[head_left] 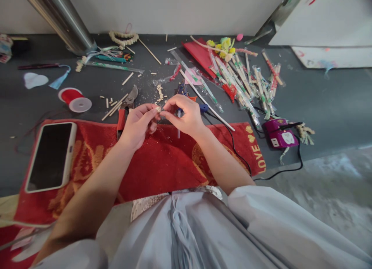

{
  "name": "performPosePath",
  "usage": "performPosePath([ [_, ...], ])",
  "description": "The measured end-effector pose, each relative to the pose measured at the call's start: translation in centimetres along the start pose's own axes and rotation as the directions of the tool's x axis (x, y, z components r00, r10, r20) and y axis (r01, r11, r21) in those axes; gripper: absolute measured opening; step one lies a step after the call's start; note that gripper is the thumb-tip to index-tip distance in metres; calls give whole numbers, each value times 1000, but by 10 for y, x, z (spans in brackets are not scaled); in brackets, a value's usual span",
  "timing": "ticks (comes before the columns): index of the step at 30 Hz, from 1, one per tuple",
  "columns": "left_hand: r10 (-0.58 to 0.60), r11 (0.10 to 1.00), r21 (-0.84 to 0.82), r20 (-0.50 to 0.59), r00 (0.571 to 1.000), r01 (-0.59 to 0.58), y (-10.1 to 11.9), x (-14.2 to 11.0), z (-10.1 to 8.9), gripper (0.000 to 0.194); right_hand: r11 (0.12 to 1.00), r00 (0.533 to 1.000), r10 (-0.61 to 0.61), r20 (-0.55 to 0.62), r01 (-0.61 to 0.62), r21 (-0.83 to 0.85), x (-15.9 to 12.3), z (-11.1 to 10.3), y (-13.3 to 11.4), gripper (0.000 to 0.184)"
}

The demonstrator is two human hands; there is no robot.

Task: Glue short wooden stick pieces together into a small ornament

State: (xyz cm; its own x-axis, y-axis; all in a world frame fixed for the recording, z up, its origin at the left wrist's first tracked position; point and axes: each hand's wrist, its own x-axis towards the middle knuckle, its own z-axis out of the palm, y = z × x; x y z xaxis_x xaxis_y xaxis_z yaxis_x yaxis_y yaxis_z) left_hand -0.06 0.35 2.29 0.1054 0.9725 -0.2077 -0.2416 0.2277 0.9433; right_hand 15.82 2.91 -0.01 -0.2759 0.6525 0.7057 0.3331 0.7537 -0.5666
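Note:
My left hand (pixel 138 124) and my right hand (pixel 185 115) meet above the far edge of a red cloth (pixel 162 160). Both pinch a small pale wooden piece (pixel 157 109) between their fingertips. A thin pale stick (pixel 178 127) hangs down under my right hand; whether the hand holds it I cannot tell. Red-handled cutters (pixel 125 108) lie just left of my left hand. A little heap of short cut wooden bits (pixel 159 93) lies on the grey floor just beyond my fingers.
A phone (pixel 50 156) lies on the cloth at the left. A red thread spool (pixel 74 99) stands farther left. Several wrapped chopsticks (pixel 247 85) are piled at the right, by a purple glue gun (pixel 279 135) with a black cord. A metal post (pixel 59 17) rises at the back left.

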Motion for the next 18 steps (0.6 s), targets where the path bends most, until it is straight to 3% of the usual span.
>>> performPosePath([
  [6, -4, 1000, 13, 2, 1000, 4, 0, 0, -1, 5, 998, 999, 42, 1, -42, 48, 1, -1, -2, 22],
  [10, -16, 1000, 10, 9, 1000, 16, 1, 0, -1, 6, 970, 987, 158, -4, -154, 189, 3, -2, -6, 23],
  [14, -24, 1000, -4, 5, 1000, 24, 2, -1, 0, 6, 825, 942, 329, 64, -320, 466, 4, -4, -7, 26],
  [18, -32, 999, -22, 3, 999, 32, 2, -1, -1, 5, 696, 896, 401, 188, -432, 574, 5, -5, -7, 34],
])
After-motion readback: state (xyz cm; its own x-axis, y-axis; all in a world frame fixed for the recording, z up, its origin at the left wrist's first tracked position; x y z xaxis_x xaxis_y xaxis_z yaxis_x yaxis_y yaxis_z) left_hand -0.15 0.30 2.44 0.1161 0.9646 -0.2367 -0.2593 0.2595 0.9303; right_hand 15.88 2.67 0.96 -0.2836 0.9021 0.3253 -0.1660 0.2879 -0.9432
